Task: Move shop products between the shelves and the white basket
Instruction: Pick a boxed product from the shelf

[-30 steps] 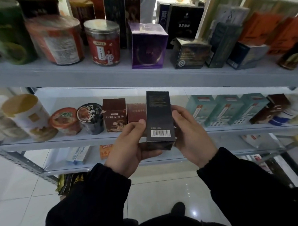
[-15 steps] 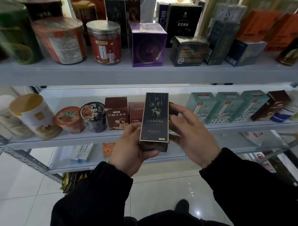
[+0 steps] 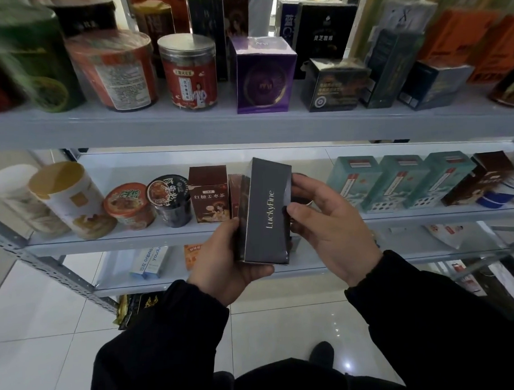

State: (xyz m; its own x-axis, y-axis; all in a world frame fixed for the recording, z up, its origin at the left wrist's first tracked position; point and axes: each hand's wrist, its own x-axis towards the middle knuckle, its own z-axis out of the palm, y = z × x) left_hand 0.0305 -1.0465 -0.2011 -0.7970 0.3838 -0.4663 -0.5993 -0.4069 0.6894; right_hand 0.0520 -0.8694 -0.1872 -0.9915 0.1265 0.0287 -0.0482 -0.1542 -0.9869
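A tall black box (image 3: 267, 215) with gold "LuckyFine" lettering stands upright in front of the middle shelf (image 3: 110, 241). My left hand (image 3: 225, 262) grips its lower left side and bottom. My right hand (image 3: 327, 224) holds its right edge with fingertips and thumb. The box's narrow side with the lettering faces me. No white basket is in view.
The middle shelf carries a dark red box (image 3: 209, 194), two noodle cups (image 3: 150, 202), a white canister (image 3: 69, 200) and teal boxes (image 3: 396, 181). The top shelf (image 3: 247, 124) holds a purple box (image 3: 264, 76), jars and dark boxes. White tiled floor (image 3: 35, 337) lies below.
Both hands have turned the black box about its long axis: the barcode face showed first, then the decorated front, now the narrow lettered side. The view moved slightly closer to the shelves.
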